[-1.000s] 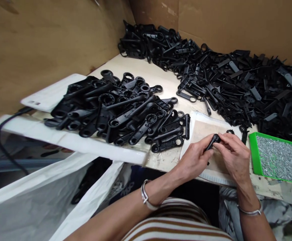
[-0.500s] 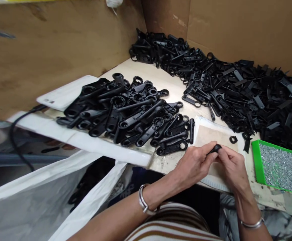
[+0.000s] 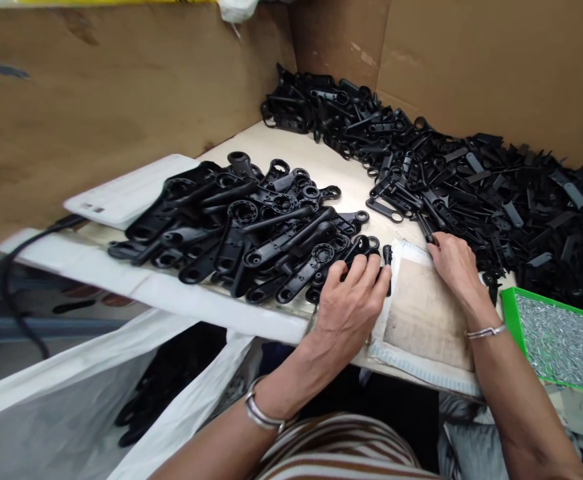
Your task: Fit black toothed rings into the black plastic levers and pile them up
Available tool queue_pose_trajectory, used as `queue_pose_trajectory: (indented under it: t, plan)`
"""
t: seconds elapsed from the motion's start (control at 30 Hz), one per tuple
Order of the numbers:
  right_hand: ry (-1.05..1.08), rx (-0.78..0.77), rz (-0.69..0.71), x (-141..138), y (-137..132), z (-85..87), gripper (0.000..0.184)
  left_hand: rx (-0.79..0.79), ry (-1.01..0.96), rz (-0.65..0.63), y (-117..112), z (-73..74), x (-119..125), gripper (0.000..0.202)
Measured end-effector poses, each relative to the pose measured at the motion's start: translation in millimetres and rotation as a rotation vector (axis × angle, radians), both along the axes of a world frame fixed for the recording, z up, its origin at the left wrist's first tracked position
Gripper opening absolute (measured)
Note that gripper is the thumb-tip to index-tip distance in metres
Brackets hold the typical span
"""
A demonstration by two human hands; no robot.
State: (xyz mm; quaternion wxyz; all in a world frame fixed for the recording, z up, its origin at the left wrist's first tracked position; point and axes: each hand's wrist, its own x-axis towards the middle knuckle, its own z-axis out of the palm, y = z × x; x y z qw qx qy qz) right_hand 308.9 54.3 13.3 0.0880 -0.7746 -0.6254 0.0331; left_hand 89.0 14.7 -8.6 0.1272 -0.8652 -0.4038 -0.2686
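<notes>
My left hand [image 3: 352, 300] lies on the near right edge of a pile of black plastic lever arms [image 3: 251, 223], fingers curled over one of the arms; what it grips is partly hidden. My right hand [image 3: 454, 261] reaches to the near edge of a bigger heap of black plastic parts [image 3: 476, 180], fingertips pinched on a thin black piece there. Between the two hands lies a padded beige mat [image 3: 421, 313] on the tabletop.
A green tray [image 3: 507, 308] full of small silver screws sits at the right. A white flat device [image 3: 131, 190] with a black cable lies at the left. Brown cardboard walls stand behind. A white plastic bag [image 3: 96, 393] hangs open below the table's front edge.
Both hands held one small black part together over the mat. They have separated: the left went to the lever pile, the right forward to the big heap.
</notes>
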Motion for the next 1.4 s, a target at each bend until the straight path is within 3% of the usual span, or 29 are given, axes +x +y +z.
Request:
queue_pose_trajectory:
  t: [0.13,0.3,0.37,0.43,0.5,0.6,0.73,0.8,0.87,0.97,1.07,1.2,1.3,1.4]
  plan:
    - [0.129,0.017,-0.001,15.7,-1.9,2.4,0.029,-0.089,0.035,0.051,9.9,1.0,0.3,0.031]
    - [0.610,-0.024,-0.011,33.4,-35.7,15.3,0.038,-0.152,-0.056,0.020,12.1,11.0,-1.8,0.032]
    - [0.588,-0.029,0.048,31.6,-52.9,23.3,0.037,-0.100,-0.152,-0.046,7.5,17.2,1.8,0.034]
    - [0.546,-0.045,0.155,26.0,-68.1,32.7,0.035,-0.124,-0.243,-0.189,0.6,22.2,10.0,0.034]
    - [0.590,-0.083,0.272,21.3,-79.0,41.2,0.033,-0.327,-0.325,-0.360,-6.5,23.7,21.6,0.033]
    - [0.661,-0.073,0.284,25.4,-87.1,45.6,0.036,-0.868,-0.514,-0.500,-14.1,17.5,38.3,0.035]
    - [0.238,0.073,0.145,46.4,-90.3,30.4,0.029,-1.513,-0.964,-0.419,-19.8,4.9,47.4,0.035]
    - [0.030,-0.011,0.136,52.8,-91.2,18.5,0.029,-1.710,-1.160,-0.370,-22.8,2.0,47.1,0.035]
    - [-0.050,-0.101,0.133,53.7,-91.9,9.0,0.028,-1.822,-1.269,-0.345,-25.8,1.5,45.9,0.034]
    - [-0.004,-0.071,0.129,48.9,-93.8,4.3,0.025,-1.871,-1.334,-0.334,-28.7,1.7,45.1,0.033]
    - [0.285,-0.053,0.200,41.7,-96.9,7.0,0.026,-1.880,-1.352,-0.342,-29.3,-0.4,45.1,0.032]
    - [0.632,-0.209,0.311,35.4,-97.8,4.8,0.029,-1.889,-1.378,-0.363,-29.6,-5.3,44.1,0.037]
    - [0.618,-0.203,0.264,38.2,-95.5,-1.5,0.033,-1.895,-1.414,-0.371,-29.9,-7.5,42.6,0.043]
    - [0.419,-0.077,0.200,41.5,-95.5,-5.0,0.033,-1.900,-1.480,-0.361,-30.2,-8.7,41.9,0.044]
